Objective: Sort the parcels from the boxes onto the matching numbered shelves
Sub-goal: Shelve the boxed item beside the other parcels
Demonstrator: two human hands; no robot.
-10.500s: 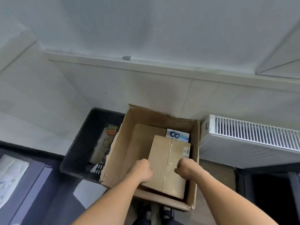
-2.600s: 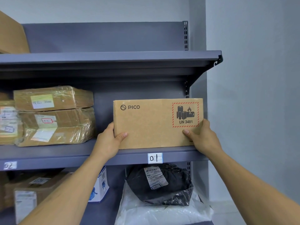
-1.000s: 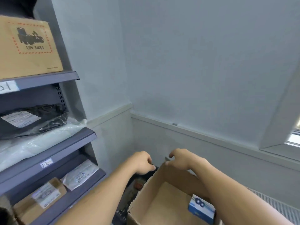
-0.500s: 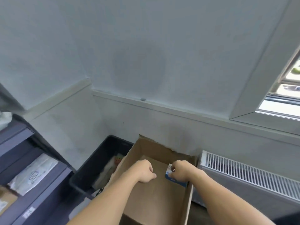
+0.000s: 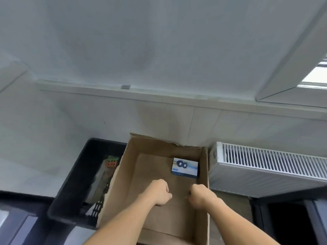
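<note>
Left hand [image 5: 157, 192] and right hand [image 5: 201, 196] are both low inside the open cardboard box [image 5: 122, 183], fingers curled into loose fists, gripping nothing and well short of the small white-and-blue parcel [image 5: 184, 167], printed with two dark rings, lying flat in the far right corner.

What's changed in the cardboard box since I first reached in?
The big brown parcel has left the cardboard box for shelf 01. The right hand, at the small blue and white box half a second ago, has drawn back; it and the left hand are curled, holding nothing. That box lies in its far right corner as before; black crate and radiator unchanged.
</note>
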